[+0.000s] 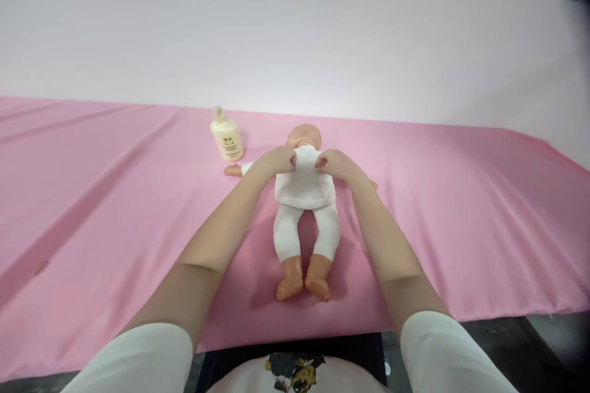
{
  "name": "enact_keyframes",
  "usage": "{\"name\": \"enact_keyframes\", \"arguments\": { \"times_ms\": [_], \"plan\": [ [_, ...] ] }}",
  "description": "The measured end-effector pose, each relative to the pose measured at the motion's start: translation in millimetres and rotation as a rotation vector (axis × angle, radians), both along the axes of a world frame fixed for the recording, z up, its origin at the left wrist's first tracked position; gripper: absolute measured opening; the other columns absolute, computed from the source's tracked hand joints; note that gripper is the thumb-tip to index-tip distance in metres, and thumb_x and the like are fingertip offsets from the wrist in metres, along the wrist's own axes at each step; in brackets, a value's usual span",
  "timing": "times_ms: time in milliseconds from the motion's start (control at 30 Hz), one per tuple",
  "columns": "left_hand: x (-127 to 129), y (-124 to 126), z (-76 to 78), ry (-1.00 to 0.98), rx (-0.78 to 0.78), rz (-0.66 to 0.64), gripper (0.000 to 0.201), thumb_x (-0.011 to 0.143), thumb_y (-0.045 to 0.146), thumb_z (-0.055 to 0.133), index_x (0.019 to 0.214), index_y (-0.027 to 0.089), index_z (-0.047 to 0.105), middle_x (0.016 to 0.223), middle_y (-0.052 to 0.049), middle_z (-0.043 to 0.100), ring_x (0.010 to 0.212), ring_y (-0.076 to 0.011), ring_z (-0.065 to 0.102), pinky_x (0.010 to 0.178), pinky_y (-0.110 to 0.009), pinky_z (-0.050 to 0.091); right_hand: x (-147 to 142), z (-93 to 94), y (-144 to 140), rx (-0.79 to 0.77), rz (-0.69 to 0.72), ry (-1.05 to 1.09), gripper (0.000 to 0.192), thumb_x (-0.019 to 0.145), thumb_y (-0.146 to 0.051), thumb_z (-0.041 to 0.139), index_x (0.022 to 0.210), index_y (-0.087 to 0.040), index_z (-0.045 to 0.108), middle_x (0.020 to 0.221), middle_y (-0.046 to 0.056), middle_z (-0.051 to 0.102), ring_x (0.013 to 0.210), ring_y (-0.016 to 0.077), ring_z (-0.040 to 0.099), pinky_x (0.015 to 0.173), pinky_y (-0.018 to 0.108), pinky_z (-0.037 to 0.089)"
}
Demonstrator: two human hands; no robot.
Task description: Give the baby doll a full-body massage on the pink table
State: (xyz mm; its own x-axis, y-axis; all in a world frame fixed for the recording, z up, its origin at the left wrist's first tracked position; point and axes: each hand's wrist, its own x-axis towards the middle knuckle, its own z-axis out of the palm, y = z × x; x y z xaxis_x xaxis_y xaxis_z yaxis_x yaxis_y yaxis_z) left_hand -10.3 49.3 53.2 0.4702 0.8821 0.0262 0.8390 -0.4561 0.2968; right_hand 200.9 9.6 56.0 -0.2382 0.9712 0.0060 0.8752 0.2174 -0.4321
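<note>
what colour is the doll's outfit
White top and leggings on the doll, clearest in the head view.

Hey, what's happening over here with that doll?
A person is working with both bare hands on a plastic baby doll in a white top and leggings, which lies face up on a table covered in pink cloth. The left hand and right hand each pinch the white top near the doll's shoulders, just below its head. A cream-coloured plastic lotion bottle stands upright on the cloth, beside the doll's outstretched arm, untouched.
</note>
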Motion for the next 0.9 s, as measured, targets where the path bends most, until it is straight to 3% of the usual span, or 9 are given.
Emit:
{"name": "enact_keyframes", "arguments": {
  "times_ms": [100,300,467,667,733,900],
  "plan": [
    [2.4,1.4,0.2,-0.023,0.083,-0.003,0.019,0.08,0.018,0.058,0.094,0.019,0.07,0.095,-0.008,0.071,0.087,-0.0236,0.066,0.079,-0.033,0.048,-0.3,-5.5,4.8,0.112,-0.031,0.035,0.026,0.08,-0.007,0.057,0.097,-0.017,0.075,0.108,0.007,0.074,0.097,0.0192,0.067,0.09,0.03,0.051],
    [12.9,9.4,-19.4,0.129,0.023,-0.027,0.019,0.081,0.017,0.057,0.096,0.016,0.069,0.092,-0.007,0.071,0.085,-0.0214,0.064,0.079,-0.031,0.047,-2.2,-30.9,19.2,0.023,-0.032,-0.013,0.025,0.082,-0.007,0.053,0.091,-0.018,0.074,0.1,0.007,0.076,0.088,0.0188,0.068,0.084,0.029,0.052],
    [10.9,8.6,-16.7,0.117,0.019,-0.023,0.014,0.083,0.018,0.057,0.091,0.018,0.068,0.09,-0.006,0.07,0.083,-0.0213,0.064,0.078,-0.031,0.047,-0.5,-31.4,19.3,0.041,-0.024,0.002,0.026,0.081,-0.005,0.053,0.091,-0.018,0.073,0.104,0.005,0.076,0.092,0.017,0.068,0.085,0.026,0.05],
    [4.5,11.3,-11.4,-0.1,0.238,-0.005,0.023,0.084,0.017,0.055,0.104,0.015,0.066,0.111,-0.013,0.067,0.101,-0.0246,0.064,0.091,-0.034,0.048,0.8,-25.9,19.3,0.298,-0.051,0.087,0.026,0.084,-0.011,0.05,0.1,-0.017,0.07,0.106,0.007,0.072,0.096,0.0192,0.064,0.089,0.03,0.049],
    [5.2,15.9,-17.9,-0.124,0.277,-0.003,0.028,0.085,0.018,0.057,0.111,0.015,0.064,0.119,-0.014,0.065,0.108,-0.0254,0.062,0.097,-0.035,0.046,0.3,-29.7,22.3,0.343,-0.078,0.09,0.028,0.084,-0.012,0.051,0.107,-0.017,0.067,0.112,0.009,0.069,0.102,0.0208,0.062,0.092,0.032,0.048],
    [9.0,27.6,-42.2,-0.068,0.17,-0.015,0.027,0.087,0.016,0.052,0.111,0.018,0.064,0.12,-0.01,0.067,0.111,-0.0236,0.061,0.098,-0.034,0.046,-0.8,-46.6,30.4,0.225,-0.032,0.042,0.03,0.083,-0.01,0.053,0.11,-0.014,0.066,0.12,0.011,0.066,0.107,0.0218,0.062,0.098,0.032,0.047]
  ]
}}
